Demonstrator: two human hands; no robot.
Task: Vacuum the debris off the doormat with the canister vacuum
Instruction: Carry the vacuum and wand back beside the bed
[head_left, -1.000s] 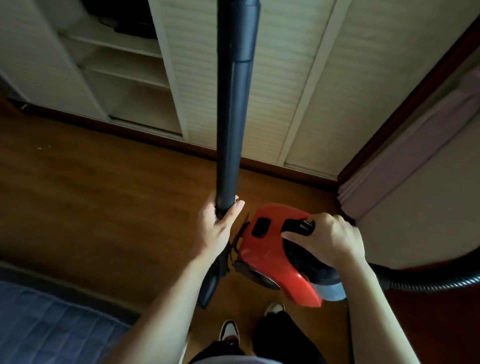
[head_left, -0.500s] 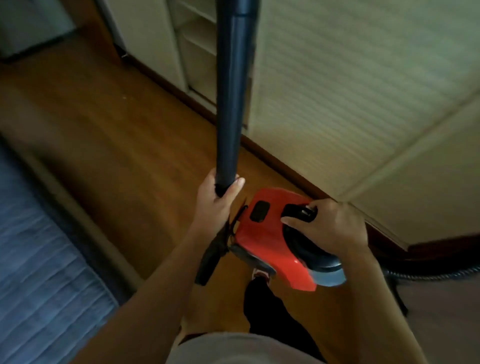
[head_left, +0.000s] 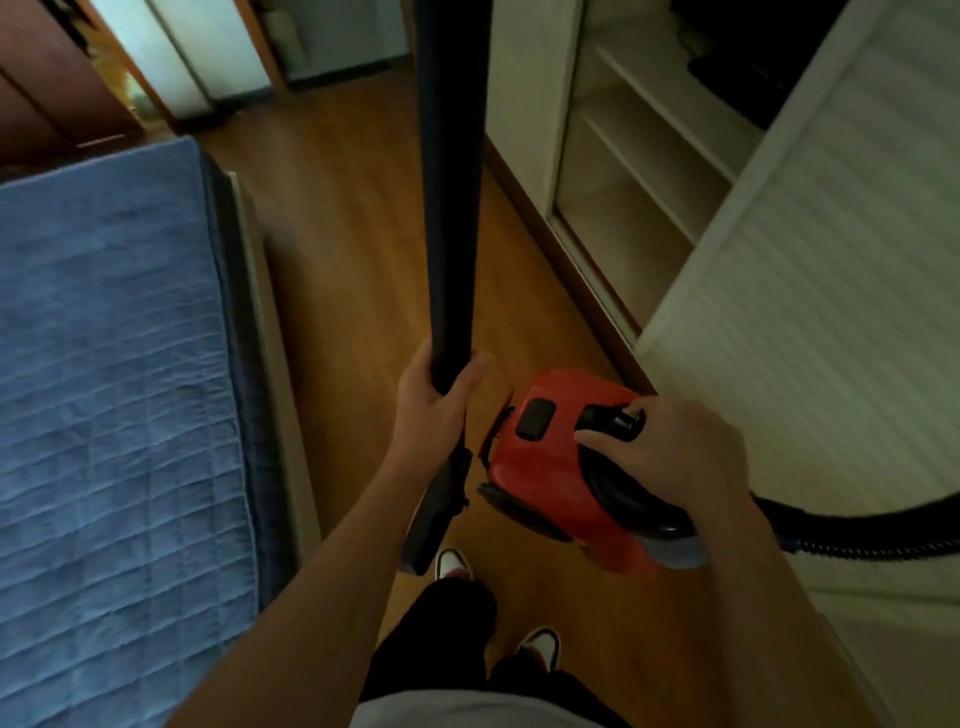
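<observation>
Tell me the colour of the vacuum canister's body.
The canister is red, with a black handle; the head view shows it clearly.

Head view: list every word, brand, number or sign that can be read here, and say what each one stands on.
No text can be read.
Red canister vacuum: no legible brand; the right hand grips its handle and hides part of the top.
Black button: blank or too blurred to tell.
Black wand, gripped by the left hand: no markings.
Hose, blue bed cover: none.
</observation>
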